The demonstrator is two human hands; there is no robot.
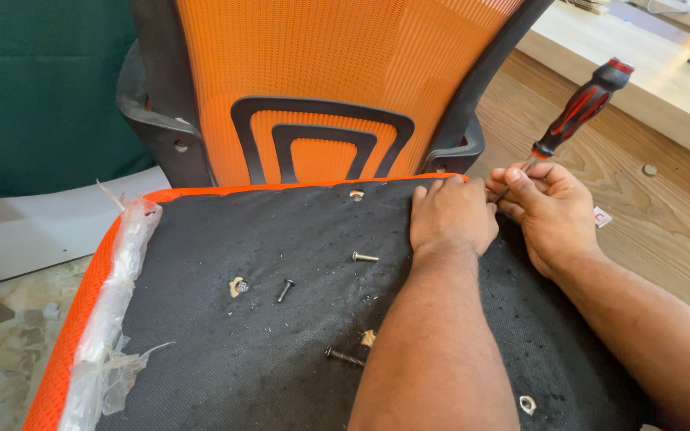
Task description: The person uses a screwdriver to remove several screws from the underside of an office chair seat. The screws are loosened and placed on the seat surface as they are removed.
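Your right grip (543, 209) pinches the thin metal shaft of a screwdriver (580, 108) near its tip; its red-and-black handle rises tilted up and away to the right, above your knuckles. Just beside it, your left grip (450, 215) presses flat on the black fabric underside of the seat (265, 351), close to the rear orange edge. The screwdriver tip is hidden between both grips.

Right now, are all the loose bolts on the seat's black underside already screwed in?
No: a silver bolt and a black bolt lie loose on the black underside.
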